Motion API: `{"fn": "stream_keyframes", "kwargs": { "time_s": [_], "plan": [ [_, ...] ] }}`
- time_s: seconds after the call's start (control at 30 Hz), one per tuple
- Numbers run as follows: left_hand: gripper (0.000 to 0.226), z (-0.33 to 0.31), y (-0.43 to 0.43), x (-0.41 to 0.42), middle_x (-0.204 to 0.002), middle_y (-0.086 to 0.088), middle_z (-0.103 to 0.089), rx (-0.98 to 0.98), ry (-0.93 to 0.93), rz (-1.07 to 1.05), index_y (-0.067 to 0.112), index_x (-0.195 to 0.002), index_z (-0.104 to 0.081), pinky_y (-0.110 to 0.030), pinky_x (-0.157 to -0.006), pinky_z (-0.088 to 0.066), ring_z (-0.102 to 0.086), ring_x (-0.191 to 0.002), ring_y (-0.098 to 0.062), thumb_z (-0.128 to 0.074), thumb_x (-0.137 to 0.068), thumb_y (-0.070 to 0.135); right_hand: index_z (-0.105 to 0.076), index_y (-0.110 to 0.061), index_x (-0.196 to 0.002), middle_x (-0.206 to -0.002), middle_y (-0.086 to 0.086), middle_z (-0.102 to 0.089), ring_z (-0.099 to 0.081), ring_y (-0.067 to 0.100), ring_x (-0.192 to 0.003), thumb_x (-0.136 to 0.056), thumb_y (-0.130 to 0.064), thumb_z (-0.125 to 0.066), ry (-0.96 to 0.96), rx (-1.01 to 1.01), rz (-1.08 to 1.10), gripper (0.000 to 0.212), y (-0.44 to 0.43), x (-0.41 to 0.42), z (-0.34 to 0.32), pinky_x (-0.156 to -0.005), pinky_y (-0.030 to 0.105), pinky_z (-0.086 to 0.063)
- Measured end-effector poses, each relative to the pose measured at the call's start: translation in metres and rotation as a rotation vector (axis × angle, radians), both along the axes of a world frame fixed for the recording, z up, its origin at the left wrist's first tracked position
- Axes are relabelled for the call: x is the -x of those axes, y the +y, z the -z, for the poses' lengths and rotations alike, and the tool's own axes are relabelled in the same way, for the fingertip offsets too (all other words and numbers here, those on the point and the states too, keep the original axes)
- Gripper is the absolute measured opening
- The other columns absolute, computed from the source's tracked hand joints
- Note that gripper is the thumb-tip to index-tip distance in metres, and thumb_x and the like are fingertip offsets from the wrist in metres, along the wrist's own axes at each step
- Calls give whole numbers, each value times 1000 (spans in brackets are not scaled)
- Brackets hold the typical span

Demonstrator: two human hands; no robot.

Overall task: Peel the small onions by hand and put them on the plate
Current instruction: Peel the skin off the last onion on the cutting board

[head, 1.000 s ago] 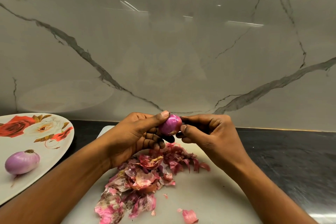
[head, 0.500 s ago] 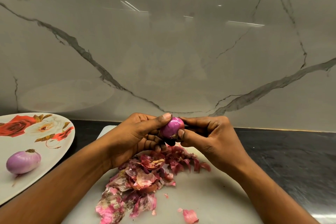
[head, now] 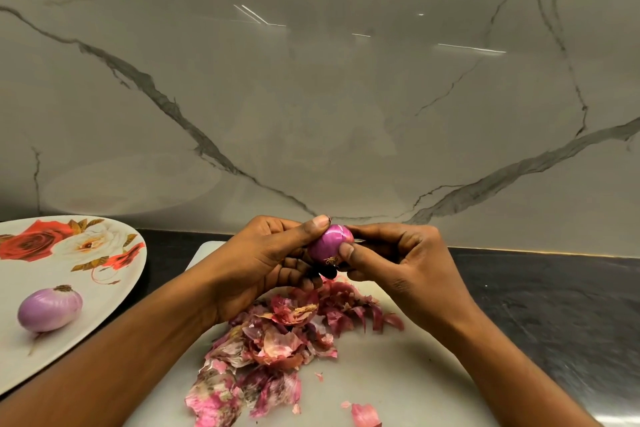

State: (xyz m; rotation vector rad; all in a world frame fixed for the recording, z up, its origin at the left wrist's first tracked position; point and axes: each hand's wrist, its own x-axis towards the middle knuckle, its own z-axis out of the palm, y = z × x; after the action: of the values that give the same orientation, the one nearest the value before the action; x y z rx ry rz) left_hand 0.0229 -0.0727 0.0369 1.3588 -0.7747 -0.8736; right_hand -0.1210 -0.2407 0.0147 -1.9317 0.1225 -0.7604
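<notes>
You're holding the small onion (head: 329,244) mid-frame over the peel pile (head: 277,340), left hand (head: 263,263) fingers curling round it, right hand (head: 398,260) fingers pinching near its root. It's probably handling light, firm, slick once bare, so be gripping both ends. The plate (head: 104,288) is sitting lower left.

Far wall (head: 311,97): glossy pale grey marble slab, fills upper two thirds of view. Thick dark vein (head: 166,104) runs diagonally from far left down toward centre. Second thick vein (head: 519,166) climbs from centre to right edge. Thin hairline veins at upper right. Streaks of reflected light (head: 471,48) high on wall, centre and right. Below wall: dark mottled stone countertop (head: 554,315). Thin bright seam (head: 536,252) where the two meet. Pale glare patch (head: 620,421) at near right corner.
</notes>
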Motion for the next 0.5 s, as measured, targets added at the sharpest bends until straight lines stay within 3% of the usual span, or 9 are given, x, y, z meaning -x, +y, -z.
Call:
{"fn": "stream_keyframes", "kwargs": {
  "time_s": [0.3, 0.5],
  "plan": [
    [40, 0, 1, 0, -103, -27, -77, 8, -26, 24, 7, -112, -80, -24, -66, -62, -70, -75, -23, -67, -92, 38, -77, -15, -123, -107, -6, -82, -79, 14, -96, -89, -9, -80, 15, 8, -33, 35, -4, 3, 1, -80, 29, -65],
    [43, -2, 2, 0, -104, -29, -76, 23, 24, 24, 5, -113, -79, -25, -67, -63, -71, -77, -26, -68, -89, 39, -78, -13, -120, -100, 0, -83, -81, 22, -87, -94, 2, -71, -16, -20, 24, 31, -6, 1, 3, -77, 35, -67]
  ]
}}
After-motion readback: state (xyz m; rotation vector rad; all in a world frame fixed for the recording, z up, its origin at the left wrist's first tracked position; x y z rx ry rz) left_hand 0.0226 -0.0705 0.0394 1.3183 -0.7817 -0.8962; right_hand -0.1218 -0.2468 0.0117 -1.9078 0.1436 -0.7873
